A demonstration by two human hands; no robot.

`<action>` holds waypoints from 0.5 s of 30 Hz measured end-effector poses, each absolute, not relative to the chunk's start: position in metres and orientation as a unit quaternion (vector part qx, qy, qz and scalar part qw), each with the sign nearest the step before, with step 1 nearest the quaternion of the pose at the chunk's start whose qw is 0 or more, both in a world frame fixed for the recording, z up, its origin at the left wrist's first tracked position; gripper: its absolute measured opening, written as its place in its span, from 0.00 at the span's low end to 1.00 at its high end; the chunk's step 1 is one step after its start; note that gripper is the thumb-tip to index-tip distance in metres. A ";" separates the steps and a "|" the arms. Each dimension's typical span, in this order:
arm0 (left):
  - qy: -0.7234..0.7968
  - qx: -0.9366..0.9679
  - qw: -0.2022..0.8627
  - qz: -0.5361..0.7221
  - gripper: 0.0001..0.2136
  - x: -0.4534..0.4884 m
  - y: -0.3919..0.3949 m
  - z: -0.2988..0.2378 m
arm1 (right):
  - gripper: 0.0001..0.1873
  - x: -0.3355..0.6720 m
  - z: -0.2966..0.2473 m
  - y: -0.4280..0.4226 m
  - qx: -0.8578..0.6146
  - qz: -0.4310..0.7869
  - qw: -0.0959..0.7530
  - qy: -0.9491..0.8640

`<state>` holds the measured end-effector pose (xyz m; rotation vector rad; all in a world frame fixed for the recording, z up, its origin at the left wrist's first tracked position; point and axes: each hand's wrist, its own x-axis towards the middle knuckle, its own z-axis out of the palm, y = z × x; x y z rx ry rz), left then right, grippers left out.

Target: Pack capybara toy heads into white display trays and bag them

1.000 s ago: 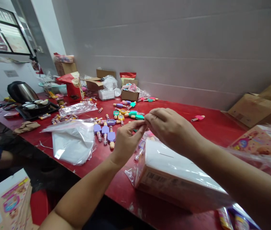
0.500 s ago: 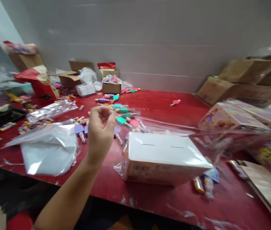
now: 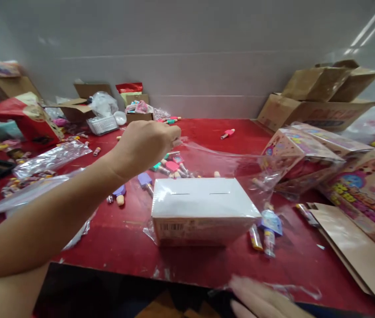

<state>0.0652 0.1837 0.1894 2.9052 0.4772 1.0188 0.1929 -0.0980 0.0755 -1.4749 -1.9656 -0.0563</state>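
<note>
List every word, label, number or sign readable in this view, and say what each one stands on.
Barcode label on the side of the white-topped carton: too small to read.
Colored lettering on the printed cardboard box: too blurred to read.
Print on the small blue-and-clear packet: too small to read.

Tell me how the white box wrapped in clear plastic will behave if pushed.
The white cardboard box will probably slide rather than tip, since it lies flat on its broad side on the red tabletop. The loose clear plastic film looks floppy and slippery, so it may shift under your fingers.
</note>
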 end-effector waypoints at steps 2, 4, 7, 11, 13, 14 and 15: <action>0.139 0.932 -0.054 0.330 0.09 0.060 0.187 0.191 | 0.16 0.196 0.073 -0.067 -0.501 -0.112 0.274 -0.813; 0.115 0.927 -0.136 0.329 0.12 0.053 0.186 0.192 | 0.17 0.201 0.075 -0.033 -0.488 -0.210 0.199 -0.824; 0.036 0.917 -0.240 0.317 0.14 0.041 0.169 0.189 | 0.24 0.204 0.079 0.005 -0.548 -0.244 0.137 -0.788; -0.105 0.913 -0.306 0.247 0.08 0.026 0.119 0.158 | 0.34 0.205 0.079 0.018 -0.585 -0.223 0.114 -0.771; -0.124 0.918 -0.316 0.206 0.06 0.019 0.093 0.133 | 0.38 0.209 0.076 0.012 -0.579 -0.208 0.117 -0.780; -0.117 0.921 -0.318 0.192 0.06 0.016 0.083 0.121 | 0.39 0.212 0.075 0.006 -0.570 -0.198 0.124 -0.787; -0.105 0.924 -0.319 0.180 0.05 0.013 0.076 0.110 | 0.41 0.217 0.074 -0.003 -0.563 -0.181 0.136 -0.795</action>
